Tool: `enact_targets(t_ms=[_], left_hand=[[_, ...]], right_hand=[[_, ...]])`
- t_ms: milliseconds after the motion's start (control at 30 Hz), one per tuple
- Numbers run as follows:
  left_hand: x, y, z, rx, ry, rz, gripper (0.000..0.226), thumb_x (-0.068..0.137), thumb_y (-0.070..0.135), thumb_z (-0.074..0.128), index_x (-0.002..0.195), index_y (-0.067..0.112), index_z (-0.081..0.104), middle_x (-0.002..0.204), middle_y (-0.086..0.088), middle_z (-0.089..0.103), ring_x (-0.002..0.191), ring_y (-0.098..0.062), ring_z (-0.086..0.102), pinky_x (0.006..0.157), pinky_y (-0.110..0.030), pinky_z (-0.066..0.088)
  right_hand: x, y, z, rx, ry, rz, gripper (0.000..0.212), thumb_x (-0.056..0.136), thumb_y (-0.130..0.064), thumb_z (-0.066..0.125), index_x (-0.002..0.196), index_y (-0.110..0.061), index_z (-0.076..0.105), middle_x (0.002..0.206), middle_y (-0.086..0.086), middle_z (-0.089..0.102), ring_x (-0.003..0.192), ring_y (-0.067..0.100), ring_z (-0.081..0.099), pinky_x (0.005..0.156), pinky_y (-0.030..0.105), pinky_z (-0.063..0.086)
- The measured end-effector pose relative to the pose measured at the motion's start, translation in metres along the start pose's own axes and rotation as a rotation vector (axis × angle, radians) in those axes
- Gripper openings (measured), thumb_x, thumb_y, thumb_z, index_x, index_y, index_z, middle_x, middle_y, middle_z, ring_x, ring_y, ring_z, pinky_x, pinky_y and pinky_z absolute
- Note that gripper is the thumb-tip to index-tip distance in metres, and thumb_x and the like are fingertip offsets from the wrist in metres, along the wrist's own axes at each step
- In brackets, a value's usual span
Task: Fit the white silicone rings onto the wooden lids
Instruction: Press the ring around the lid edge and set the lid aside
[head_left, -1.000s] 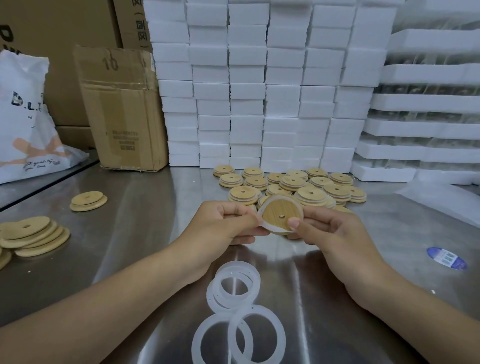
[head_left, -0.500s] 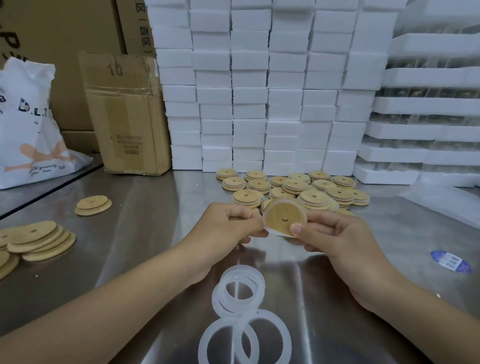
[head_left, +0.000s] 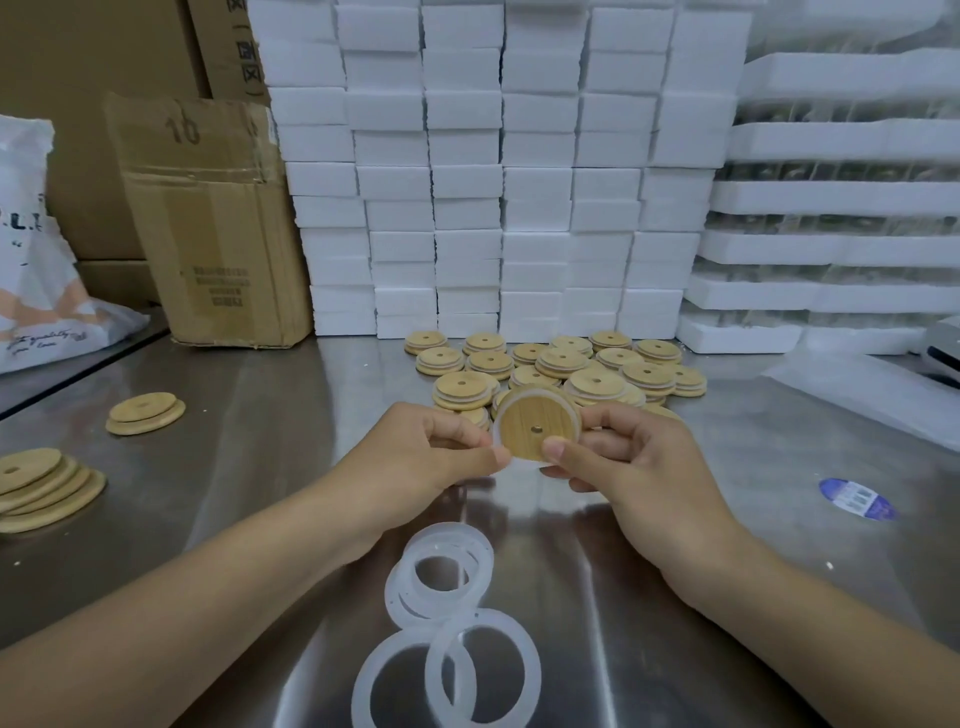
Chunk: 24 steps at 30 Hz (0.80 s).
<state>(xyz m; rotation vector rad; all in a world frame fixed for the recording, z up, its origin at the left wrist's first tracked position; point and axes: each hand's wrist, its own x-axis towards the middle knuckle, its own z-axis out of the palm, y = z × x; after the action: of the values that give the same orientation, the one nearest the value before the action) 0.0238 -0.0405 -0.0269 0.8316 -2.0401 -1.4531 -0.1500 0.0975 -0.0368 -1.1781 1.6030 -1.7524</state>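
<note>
Tan wooden lid (head_left: 530, 428), white ring (head_left: 500, 423)

The wooden lid (head_left: 530, 423) has turned so that its flat face with the small hole looks more squarely at the camera. The white silicone ring (head_left: 496, 423), a loose, wide band round the lid a second ago, now hugs the lid's left and upper rim closely. The right hand (head_left: 639, 467) has slid its thumb from the lid's right edge onto its face.
</note>
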Motion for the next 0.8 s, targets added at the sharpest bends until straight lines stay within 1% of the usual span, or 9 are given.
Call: enact_targets(t_ms=[67,167,300,367,467,500,633,733,800], left_hand=[[0.001,0.000,-0.001,0.030,-0.023,0.023,0.014,0.086,0.027,0.089,0.084,0.014,0.085,0.084,-0.003,0.081,0.069,-0.007,0.069,0.074,-0.022,0.052],[0.004,0.001,-0.002,0.222,0.005,0.128,0.013,0.089,0.026,0.088,0.081,0.017,0.084,0.086,0.008,0.081,0.076,0.001,0.072,0.075,-0.009,0.048],[0.008,0.003,0.000,0.325,-0.002,0.231,0.014,0.091,0.023,0.085,0.077,0.023,0.082,0.082,0.016,0.078,0.056,0.012,0.061,0.060,-0.002,0.042],[0.008,0.001,-0.003,0.247,-0.017,0.187,0.011,0.089,0.027,0.088,0.079,0.023,0.083,0.084,0.012,0.080,0.067,0.009,0.067,0.068,-0.005,0.046],[0.002,-0.006,-0.009,0.018,-0.054,0.092,0.015,0.083,0.033,0.090,0.088,0.019,0.085,0.095,-0.002,0.084,0.089,-0.009,0.077,0.084,-0.018,0.056],[0.002,-0.007,-0.010,-0.015,-0.047,0.079,0.018,0.082,0.034,0.090,0.090,0.018,0.085,0.096,-0.003,0.084,0.089,-0.009,0.077,0.084,-0.019,0.056],[-0.001,-0.005,-0.004,-0.095,0.012,0.047,0.015,0.085,0.030,0.089,0.090,0.016,0.086,0.086,-0.001,0.082,0.066,0.004,0.067,0.061,-0.004,0.044],[-0.004,-0.001,-0.001,-0.165,0.045,0.023,0.020,0.083,0.031,0.089,0.094,0.016,0.085,0.091,-0.004,0.084,0.080,-0.004,0.077,0.065,-0.007,0.047],[-0.007,0.002,0.000,-0.174,0.055,0.016,0.023,0.082,0.036,0.089,0.096,0.018,0.083,0.095,-0.002,0.084,0.091,-0.010,0.080,0.074,-0.019,0.048]], right_hand=[[-0.001,0.000,-0.001,0.017,0.009,0.010,0.013,0.089,-0.012,0.082,0.101,-0.012,0.077,0.086,0.004,0.083,0.082,0.019,0.080,0.069,0.021,0.057],[0.000,0.000,-0.001,0.045,0.007,0.043,0.014,0.088,-0.012,0.082,0.102,-0.013,0.078,0.087,0.004,0.083,0.080,0.017,0.080,0.068,0.020,0.058],[0.002,0.000,-0.005,0.093,0.004,0.095,0.021,0.088,-0.016,0.082,0.108,-0.012,0.079,0.093,0.006,0.083,0.086,0.021,0.081,0.072,0.024,0.057],[0.003,-0.001,-0.008,0.106,-0.041,0.107,0.026,0.085,-0.022,0.083,0.109,-0.015,0.079,0.097,0.007,0.083,0.091,0.023,0.081,0.076,0.026,0.058],[0.004,-0.002,-0.009,0.076,-0.114,0.113,0.035,0.078,-0.029,0.083,0.111,-0.016,0.080,0.100,0.008,0.083,0.095,0.024,0.080,0.073,0.021,0.061],[0.004,-0.002,-0.008,0.067,-0.119,0.114,0.037,0.078,-0.030,0.083,0.112,-0.016,0.080,0.101,0.008,0.083,0.095,0.024,0.080,0.072,0.019,0.061],[0.005,-0.002,-0.007,0.070,-0.120,0.124,0.035,0.082,-0.030,0.080,0.113,-0.014,0.079,0.103,0.007,0.083,0.096,0.023,0.080,0.074,0.020,0.061],[0.006,-0.002,-0.009,0.100,-0.151,0.162,0.027,0.097,-0.030,0.069,0.111,-0.009,0.080,0.108,0.010,0.082,0.099,0.024,0.080,0.082,0.030,0.061],[0.006,-0.003,-0.011,0.128,-0.175,0.186,0.031,0.098,-0.032,0.066,0.111,-0.008,0.080,0.111,0.012,0.081,0.102,0.027,0.080,0.086,0.036,0.058]])
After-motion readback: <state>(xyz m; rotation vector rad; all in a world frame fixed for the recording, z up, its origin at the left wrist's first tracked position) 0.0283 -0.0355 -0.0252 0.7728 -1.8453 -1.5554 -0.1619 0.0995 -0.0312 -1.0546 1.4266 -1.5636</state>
